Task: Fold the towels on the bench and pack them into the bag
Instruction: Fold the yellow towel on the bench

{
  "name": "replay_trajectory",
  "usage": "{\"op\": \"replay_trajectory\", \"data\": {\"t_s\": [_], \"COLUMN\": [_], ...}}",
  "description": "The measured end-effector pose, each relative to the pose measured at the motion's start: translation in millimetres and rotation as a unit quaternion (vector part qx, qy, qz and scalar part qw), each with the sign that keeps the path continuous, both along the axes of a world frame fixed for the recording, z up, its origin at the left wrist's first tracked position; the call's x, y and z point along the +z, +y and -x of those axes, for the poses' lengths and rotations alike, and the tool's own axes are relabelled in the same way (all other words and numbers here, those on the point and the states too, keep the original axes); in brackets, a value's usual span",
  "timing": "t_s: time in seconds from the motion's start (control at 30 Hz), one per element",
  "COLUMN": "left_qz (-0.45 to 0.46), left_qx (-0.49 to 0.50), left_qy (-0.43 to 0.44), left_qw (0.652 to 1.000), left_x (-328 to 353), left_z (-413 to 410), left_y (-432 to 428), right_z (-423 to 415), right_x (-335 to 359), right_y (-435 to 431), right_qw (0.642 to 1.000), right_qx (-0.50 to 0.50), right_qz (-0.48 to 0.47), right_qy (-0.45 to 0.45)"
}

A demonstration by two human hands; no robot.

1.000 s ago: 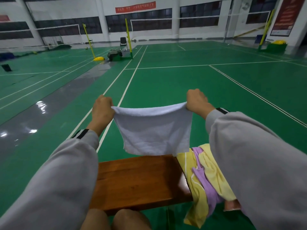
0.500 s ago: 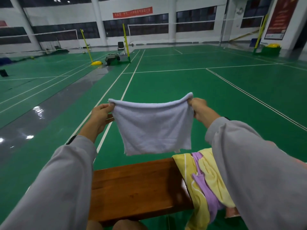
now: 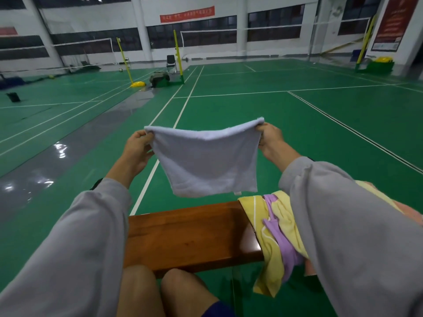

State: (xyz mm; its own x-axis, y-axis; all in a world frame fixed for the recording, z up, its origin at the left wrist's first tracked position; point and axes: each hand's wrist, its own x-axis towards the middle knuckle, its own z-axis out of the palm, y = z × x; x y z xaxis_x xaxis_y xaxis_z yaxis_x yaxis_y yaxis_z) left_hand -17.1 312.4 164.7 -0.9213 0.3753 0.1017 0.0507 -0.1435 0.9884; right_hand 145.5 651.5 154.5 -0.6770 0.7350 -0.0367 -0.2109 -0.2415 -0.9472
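The left hand (image 3: 137, 147) and right hand (image 3: 271, 138) each pinched a top corner of the white towel (image 3: 206, 161), hanging above the bench (image 3: 190, 234). Folding was under way; next, the corners probably needed bringing together.

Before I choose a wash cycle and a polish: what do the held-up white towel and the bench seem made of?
The white towel: probably cotton terry, matte; fuzzy nap, hangs limp from the left hand and right hand. The bench: looks like wood, reddish-brown with glossy varnish; grain streaks and sheen, though veneer is possible.
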Motion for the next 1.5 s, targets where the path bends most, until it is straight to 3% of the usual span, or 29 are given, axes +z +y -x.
{"op": "replay_trajectory", "data": {"t_s": [0.13, 0.23, 0.33, 0.47, 0.6, 0.73, 0.83, 1.0, 1.07, 1.13, 1.23, 1.3, 1.4, 1.5], "left_qz": [0.143, 0.238, 0.283, 0.379, 0.390, 0.454, 0.484, 0.461, 0.471, 0.539, 0.606, 0.601, 0.588, 0.584], "left_qx": [-0.092, -0.182, -0.230, -0.229, -0.193, -0.117, -0.074, -0.020, -0.019, -0.046, -0.076, -0.087, -0.096, -0.093], "left_qy": [-0.021, -0.107, -0.194, -0.190, -0.170, -0.114, -0.083, -0.069, -0.084, -0.086, -0.051, -0.051, -0.070, -0.082], "left_qw": [0.985, 0.948, 0.911, 0.877, 0.884, 0.876, 0.868, 0.884, 0.878, 0.837, 0.790, 0.793, 0.800, 0.802], "left_x": [-57, -112, -154, -181, -186, -186, -198, -219, -229, -233, -244, -247, -253, -253], "left_z": [-35, -60, -86, -108, -123, -124, -117, -95, -93, -99, -95, -92, -99, -108], "left_y": [-40, -68, -85, -90, -80, -70, -65, -58, -54, -52, -49, -44, -31, -20], "right_z": [-39, -73, -103, -131, -135, -120, -104, -92, -90, -89, -83, -77, -74, -72], "right_x": [-67, -122, -170, -204, -209, -213, -221, -219, -224, -234, -238, -236, -233, -237], "right_y": [-20, -39, -48, -58, -73, -69, -54, -50, -52, -55, -64, -71, -79, -82], "right_qw": [0.996, 0.981, 0.947, 0.891, 0.894, 0.892, 0.872, 0.849, 0.818, 0.785, 0.774, 0.762, 0.708, 0.702], "right_qx": [0.035, 0.086, 0.175, 0.227, 0.195, 0.131, 0.096, 0.058, 0.078, 0.113, 0.130, 0.142, 0.203, 0.215], "right_qz": [0.044, 0.048, 0.045, -0.032, -0.046, -0.125, -0.217, -0.304, -0.335, -0.354, -0.373, -0.381, -0.408, -0.388], "right_qy": [-0.065, -0.168, -0.264, -0.392, -0.402, -0.415, -0.429, -0.428, -0.461, -0.497, -0.494, -0.503, -0.539, -0.557]}}
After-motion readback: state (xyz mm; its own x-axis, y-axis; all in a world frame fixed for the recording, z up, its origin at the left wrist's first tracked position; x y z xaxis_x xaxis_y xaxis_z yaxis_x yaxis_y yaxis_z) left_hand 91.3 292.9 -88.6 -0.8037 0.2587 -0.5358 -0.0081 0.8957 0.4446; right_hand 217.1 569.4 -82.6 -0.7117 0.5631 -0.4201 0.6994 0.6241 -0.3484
